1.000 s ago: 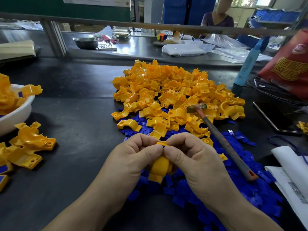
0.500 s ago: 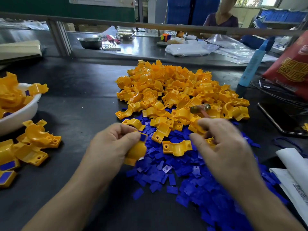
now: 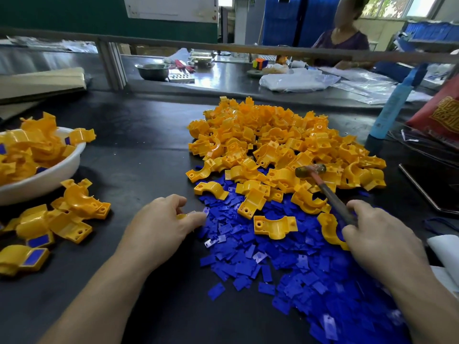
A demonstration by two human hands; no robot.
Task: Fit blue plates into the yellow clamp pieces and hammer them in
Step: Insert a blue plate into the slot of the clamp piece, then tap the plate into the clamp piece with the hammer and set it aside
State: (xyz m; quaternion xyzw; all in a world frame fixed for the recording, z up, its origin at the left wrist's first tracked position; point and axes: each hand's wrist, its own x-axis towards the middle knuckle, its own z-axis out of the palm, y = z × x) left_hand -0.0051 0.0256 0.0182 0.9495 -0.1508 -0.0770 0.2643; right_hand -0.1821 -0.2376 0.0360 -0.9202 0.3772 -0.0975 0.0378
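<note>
My right hand (image 3: 380, 237) has its fingers curled round the hammer (image 3: 331, 196), whose handle runs up-left to the head on the yellow pile (image 3: 273, 135), while my left hand (image 3: 161, 224) pinches the clamp piece (image 3: 185, 215) on the desk (image 3: 139, 155), leftward across the blue plates (image 3: 248, 256).

The person's bare left hand (image 3: 161, 227) and bare right hand (image 3: 380, 242) were uncovered over the backs, knuckles and fingers. Behind each hand ran a bare forearm, the left forearm (image 3: 99, 294) and the right forearm (image 3: 427, 301), each uncovered from the wrist back to the lower edge of the view (what was worn higher up could not be told). Soft folds of skin showed at the knuckles of both hands. The wide lens made both forearms look broad and long behind the wrists. The fingertips were slightly blurred, so the nails could not be made out.
</note>
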